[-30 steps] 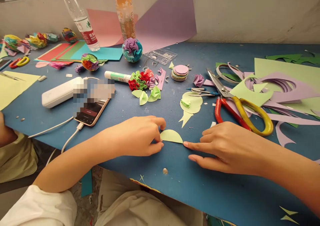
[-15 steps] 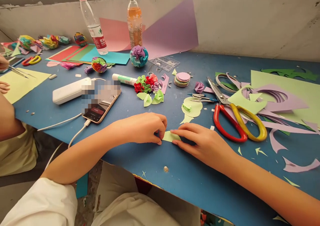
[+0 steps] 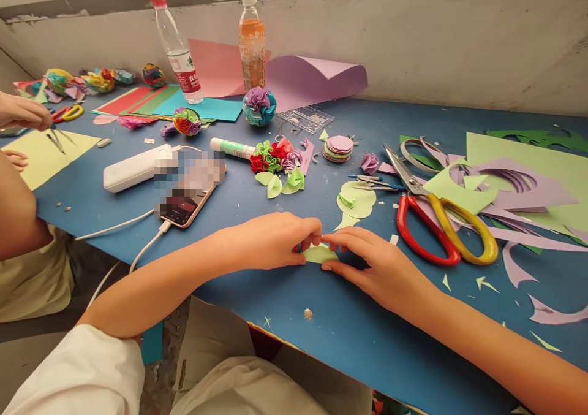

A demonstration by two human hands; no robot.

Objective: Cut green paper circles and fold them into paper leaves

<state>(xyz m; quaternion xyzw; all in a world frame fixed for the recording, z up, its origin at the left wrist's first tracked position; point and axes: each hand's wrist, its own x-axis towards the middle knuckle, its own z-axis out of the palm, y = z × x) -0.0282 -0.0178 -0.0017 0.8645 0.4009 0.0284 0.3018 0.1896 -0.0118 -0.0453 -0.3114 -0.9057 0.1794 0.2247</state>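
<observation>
A folded light green paper circle (image 3: 320,254), its straight edge toward me, lies on the blue table (image 3: 257,304). My left hand (image 3: 287,240) is closed, with thumb and fingers at the left end of the paper. At its right end is my right hand (image 3: 367,255), its thumb and fingers closed around that side. Just beyond are several flat light green paper circles (image 3: 362,197). Left of those sit folded green paper petals (image 3: 275,185) and a stack of coloured paper circles (image 3: 338,148).
Large scissors (image 3: 441,225) with red and yellow handles lie right, beside purple paper scraps (image 3: 519,176). A phone (image 3: 195,203), white power bank (image 3: 138,167) and glue stick (image 3: 233,148) are left. Two bottles (image 3: 182,65) stand behind. Another person's hand (image 3: 25,111) holds compasses.
The green paper now shows a rounded upper edge between my hands. My hands have drawn slightly closer together. The purple sheet at the back has curled down, and the other person's hand has moved into view.
</observation>
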